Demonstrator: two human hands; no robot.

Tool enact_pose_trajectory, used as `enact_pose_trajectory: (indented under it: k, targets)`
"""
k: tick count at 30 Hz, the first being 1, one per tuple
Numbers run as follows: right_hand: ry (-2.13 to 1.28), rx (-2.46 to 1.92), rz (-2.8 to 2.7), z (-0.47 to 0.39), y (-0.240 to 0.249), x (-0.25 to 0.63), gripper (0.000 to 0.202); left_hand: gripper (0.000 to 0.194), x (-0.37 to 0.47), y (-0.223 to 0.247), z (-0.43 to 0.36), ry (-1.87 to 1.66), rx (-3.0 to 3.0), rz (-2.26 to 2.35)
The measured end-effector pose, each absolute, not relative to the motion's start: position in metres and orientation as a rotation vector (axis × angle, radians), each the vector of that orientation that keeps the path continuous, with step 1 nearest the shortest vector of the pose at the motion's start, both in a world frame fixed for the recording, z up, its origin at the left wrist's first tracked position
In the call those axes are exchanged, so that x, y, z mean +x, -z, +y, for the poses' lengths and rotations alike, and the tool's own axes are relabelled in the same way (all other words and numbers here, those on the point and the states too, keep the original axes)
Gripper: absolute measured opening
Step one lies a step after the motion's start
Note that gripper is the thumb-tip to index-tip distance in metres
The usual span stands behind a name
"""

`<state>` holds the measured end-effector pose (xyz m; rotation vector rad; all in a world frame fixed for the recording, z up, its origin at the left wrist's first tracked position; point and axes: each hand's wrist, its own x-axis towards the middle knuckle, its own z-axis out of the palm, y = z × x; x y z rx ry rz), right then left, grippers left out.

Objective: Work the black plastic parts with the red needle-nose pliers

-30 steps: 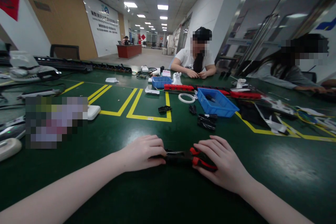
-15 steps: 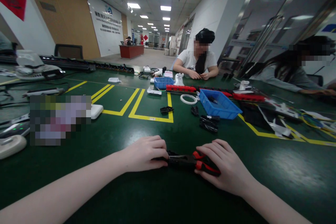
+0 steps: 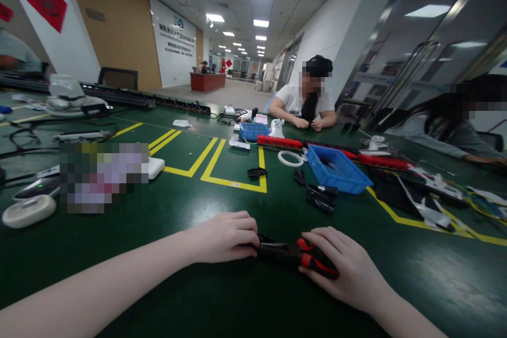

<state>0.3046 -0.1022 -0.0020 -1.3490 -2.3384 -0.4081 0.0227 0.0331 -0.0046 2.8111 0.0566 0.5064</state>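
Observation:
Pliers [image 3: 279,252] with black jaws and red-and-black handles lie level, low over the green table. My right hand [image 3: 343,263] is wrapped round their handles, which stand slightly apart. At the jaw end my left hand [image 3: 234,236] is closed, fingertips pinching something dark that they mostly cover. A bit of black shows just past those fingers, against the jaws. What exactly it is, I cannot make out.
Beyond my hands lie black plastic-wrapped pieces [image 3: 321,198], a small black part [image 3: 257,172], a white ring [image 3: 290,158] and a blue bin [image 3: 340,169]. A white mouse-like object [image 3: 29,212] is at left. A person [image 3: 307,97] sits opposite.
The whole view has shifted, so the scene sits further right and lower. Both hands keep their places on the pliers, with little visible change between them.

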Motion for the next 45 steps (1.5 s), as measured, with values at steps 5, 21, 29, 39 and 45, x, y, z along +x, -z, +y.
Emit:
enact_pose_trajectory:
  k: [5, 21, 29, 39, 45]
  targets:
    - [0.432, -1.374, -2.333, -0.102, 0.003, 0.306, 0.043, 0.01, 0.023, 0.005, 0.033, -0.508, 2.779, 0.065]
    - [0.673, -1.242, -2.36, -0.104, -0.008, 0.293, 0.044, 0.016, 0.026, 0.011, 0.032, -0.601, 2.835, 0.098]
    - [0.713, -1.375, -2.306, -0.102, -0.003, 0.3, 0.053, 0.015, 0.025, 0.012, 0.032, -0.631, 2.821, 0.099]
    - [0.748, -1.347, -2.347, -0.101, -0.005, 0.298, 0.047, 0.013, 0.026, 0.013, 0.035, -0.597, 2.768, 0.106]
    - [0.808, -1.317, -2.348, -0.101, -0.005, 0.297, 0.05, 0.013, 0.025, 0.01, 0.033, -0.58, 2.738, 0.119]
